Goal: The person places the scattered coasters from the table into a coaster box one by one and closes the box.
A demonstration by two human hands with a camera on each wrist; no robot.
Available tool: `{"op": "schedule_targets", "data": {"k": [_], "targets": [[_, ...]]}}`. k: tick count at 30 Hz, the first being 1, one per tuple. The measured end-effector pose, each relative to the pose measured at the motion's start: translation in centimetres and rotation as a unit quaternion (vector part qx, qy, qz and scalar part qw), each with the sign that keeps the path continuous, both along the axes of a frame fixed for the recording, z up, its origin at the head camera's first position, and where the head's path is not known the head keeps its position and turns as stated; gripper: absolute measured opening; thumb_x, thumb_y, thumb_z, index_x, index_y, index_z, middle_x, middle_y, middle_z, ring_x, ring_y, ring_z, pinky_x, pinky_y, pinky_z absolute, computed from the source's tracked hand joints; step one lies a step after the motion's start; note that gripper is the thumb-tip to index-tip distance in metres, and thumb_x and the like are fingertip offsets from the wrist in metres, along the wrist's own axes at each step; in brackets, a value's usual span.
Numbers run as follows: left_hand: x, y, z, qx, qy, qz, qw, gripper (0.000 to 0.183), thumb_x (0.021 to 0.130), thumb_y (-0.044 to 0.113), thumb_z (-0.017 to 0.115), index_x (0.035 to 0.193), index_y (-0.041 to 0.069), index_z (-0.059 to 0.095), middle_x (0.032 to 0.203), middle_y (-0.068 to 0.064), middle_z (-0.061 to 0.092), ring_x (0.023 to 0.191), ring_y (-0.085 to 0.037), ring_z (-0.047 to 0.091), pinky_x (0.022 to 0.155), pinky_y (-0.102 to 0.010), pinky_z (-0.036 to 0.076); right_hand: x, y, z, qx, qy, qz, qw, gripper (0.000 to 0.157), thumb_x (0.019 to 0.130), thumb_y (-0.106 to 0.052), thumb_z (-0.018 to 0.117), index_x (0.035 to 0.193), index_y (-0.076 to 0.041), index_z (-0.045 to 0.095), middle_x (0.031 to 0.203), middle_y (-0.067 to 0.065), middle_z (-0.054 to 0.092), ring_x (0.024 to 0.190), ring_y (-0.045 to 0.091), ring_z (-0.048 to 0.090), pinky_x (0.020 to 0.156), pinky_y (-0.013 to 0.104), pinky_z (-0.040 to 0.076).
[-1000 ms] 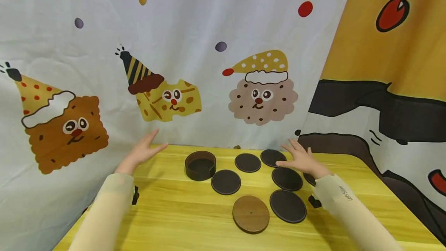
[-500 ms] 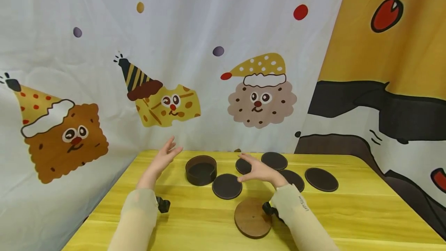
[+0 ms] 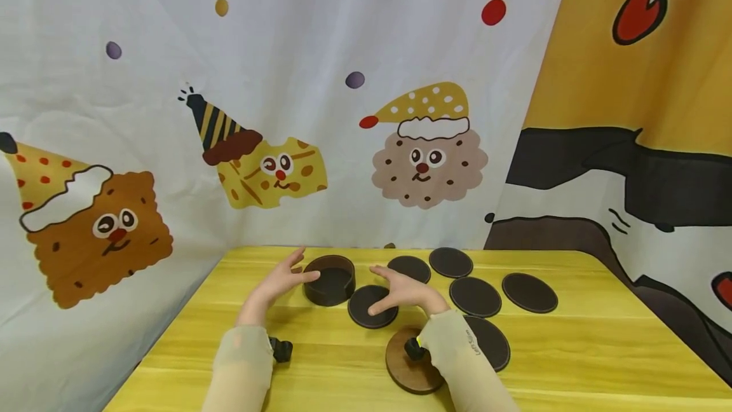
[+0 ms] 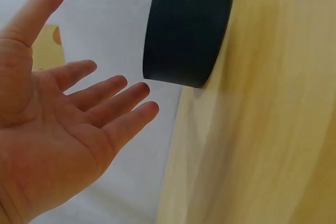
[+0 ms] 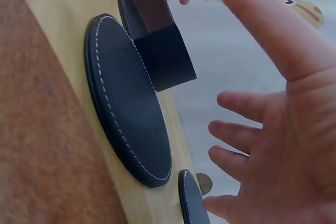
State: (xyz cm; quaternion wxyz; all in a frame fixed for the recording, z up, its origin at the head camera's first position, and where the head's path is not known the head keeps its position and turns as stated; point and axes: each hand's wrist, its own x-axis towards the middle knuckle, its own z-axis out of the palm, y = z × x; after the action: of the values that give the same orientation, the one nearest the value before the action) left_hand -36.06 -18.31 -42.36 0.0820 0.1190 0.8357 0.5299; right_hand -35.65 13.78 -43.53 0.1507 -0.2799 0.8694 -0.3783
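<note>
A round dark coaster holder (image 3: 330, 294) with a notch in its wall stands on the table. My left hand (image 3: 280, 285) is at its left side, fingers spread and nothing in them; the left wrist view shows the palm facing the holder (image 4: 184, 30) across a small gap. My right hand (image 3: 405, 291) hovers above a dark round coaster (image 3: 366, 315) just right of the holder, its fingers relaxed and apart. In the right wrist view that stitched coaster (image 5: 128, 103) lies flat beside the holder (image 5: 163, 51).
Several more dark coasters, such as one at the far right (image 3: 529, 292) and one partly behind the right sleeve (image 3: 492, 343), lie on the yellow wood-grain table (image 3: 600, 342). A round wooden disc (image 3: 408, 370) sits under the right wrist. A printed curtain (image 3: 343, 221) hangs behind.
My right hand has swept left from over the right-hand coasters to the one beside the holder. My left hand has moved right, up to the holder. Coasters and holder stay put.
</note>
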Motion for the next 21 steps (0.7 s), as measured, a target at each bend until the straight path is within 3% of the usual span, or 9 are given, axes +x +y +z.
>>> {"op": "schedule_targets", "data": {"k": [6,13,21], "targets": [[-0.3,0.7,-0.6,-0.016,-0.01,-0.012,0.9997,0.097,0.086,0.032,0.076,0.157,0.009,0.014,0.159,-0.02,0.013,0.141,-0.045,0.021,0.107,-0.057,0.03,0.0,-0.6,-0.6,0.031,0.002,0.0,1.0,0.104,0.075,-0.04,0.083,0.154,-0.005,0.025,0.157,0.017,0.021,0.142,0.036,0.024,0.108,0.053,0.031],[-0.3,0.9,-1.0,-0.066,-0.012,-0.019,0.9976,0.107,0.081,0.03,0.08,0.156,0.004,0.009,0.156,-0.027,0.016,0.139,-0.045,0.025,0.105,-0.057,0.032,-0.1,-1.2,-0.9,0.113,0.032,0.004,0.993,0.105,0.074,-0.044,0.083,0.153,-0.004,0.027,0.157,0.019,0.022,0.142,0.039,0.023,0.104,0.072,0.011],[-0.2,1.1,-1.4,-0.099,-0.003,-0.018,0.9949,0.11,0.081,0.029,0.081,0.153,-0.005,0.006,0.153,-0.032,0.019,0.137,-0.048,0.027,0.104,-0.059,0.031,0.1,-1.4,-1.7,0.165,0.07,0.008,0.984,0.105,0.069,-0.046,0.086,0.151,-0.005,0.034,0.155,0.017,0.027,0.143,0.036,0.023,0.104,0.073,0.008]]}}
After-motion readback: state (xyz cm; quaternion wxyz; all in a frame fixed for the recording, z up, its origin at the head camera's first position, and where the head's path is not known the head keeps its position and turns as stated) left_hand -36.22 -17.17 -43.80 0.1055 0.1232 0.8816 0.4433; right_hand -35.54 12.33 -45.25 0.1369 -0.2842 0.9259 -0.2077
